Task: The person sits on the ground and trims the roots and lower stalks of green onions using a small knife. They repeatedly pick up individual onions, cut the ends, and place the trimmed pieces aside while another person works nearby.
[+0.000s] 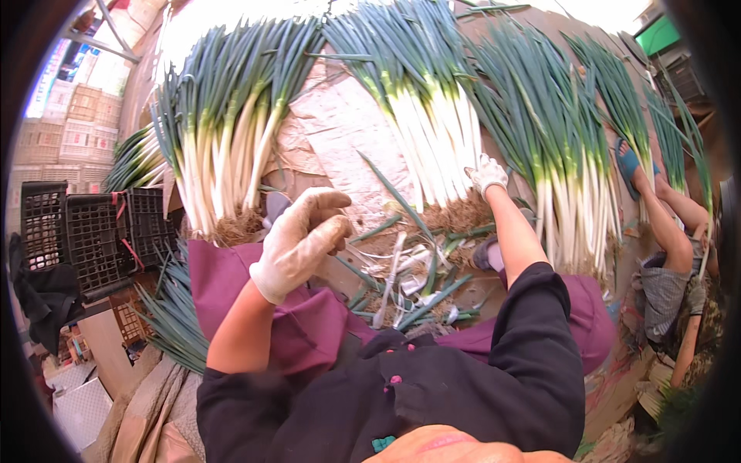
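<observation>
My left hand, in a pale work glove with soiled fingertips, is raised over my left knee. Its fingers are bent and apart, with nothing in them. My right hand, gloved too, reaches forward and touches the white stalks at the right edge of the middle pile of long green onions. Whether its fingers close around a stalk is hard to see. Dirt-covered roots of this pile point toward me. Between my feet lie trimmed leaves and peeled skins.
More green onions lie in a left pile and a right pile. Black plastic crates stand at left, near stacked pale crates. Another person sits at far right, holding a green onion. Pale sheeting covers some ground.
</observation>
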`<state>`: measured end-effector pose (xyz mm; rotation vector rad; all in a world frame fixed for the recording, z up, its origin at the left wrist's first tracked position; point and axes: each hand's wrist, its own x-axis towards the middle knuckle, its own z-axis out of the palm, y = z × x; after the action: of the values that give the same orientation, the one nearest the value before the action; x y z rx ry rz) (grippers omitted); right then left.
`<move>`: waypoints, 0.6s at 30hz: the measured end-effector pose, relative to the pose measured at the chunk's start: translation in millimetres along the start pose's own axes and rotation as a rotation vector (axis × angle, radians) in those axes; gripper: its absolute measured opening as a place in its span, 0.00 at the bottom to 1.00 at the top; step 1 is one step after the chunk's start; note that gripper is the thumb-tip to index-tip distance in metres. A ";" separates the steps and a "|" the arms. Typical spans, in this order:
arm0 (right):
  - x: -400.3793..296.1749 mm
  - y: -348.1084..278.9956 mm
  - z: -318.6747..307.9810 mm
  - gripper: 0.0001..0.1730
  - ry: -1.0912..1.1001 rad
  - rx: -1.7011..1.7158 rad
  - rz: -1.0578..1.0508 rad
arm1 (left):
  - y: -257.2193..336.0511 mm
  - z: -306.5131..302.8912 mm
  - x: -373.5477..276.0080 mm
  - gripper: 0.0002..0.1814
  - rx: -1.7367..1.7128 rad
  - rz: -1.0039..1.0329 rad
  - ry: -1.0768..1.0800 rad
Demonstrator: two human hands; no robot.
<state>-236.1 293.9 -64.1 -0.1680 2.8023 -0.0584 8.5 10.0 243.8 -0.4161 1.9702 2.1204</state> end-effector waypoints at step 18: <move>-30.1 11.4 -12.4 0.24 0.047 0.432 0.203 | 12.2 22.8 -5.8 0.17 -0.104 0.026 -0.032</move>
<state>-213.2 309.1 -43.2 0.2230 2.7570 -0.6167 8.4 32.0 258.6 -0.3747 1.8636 2.2382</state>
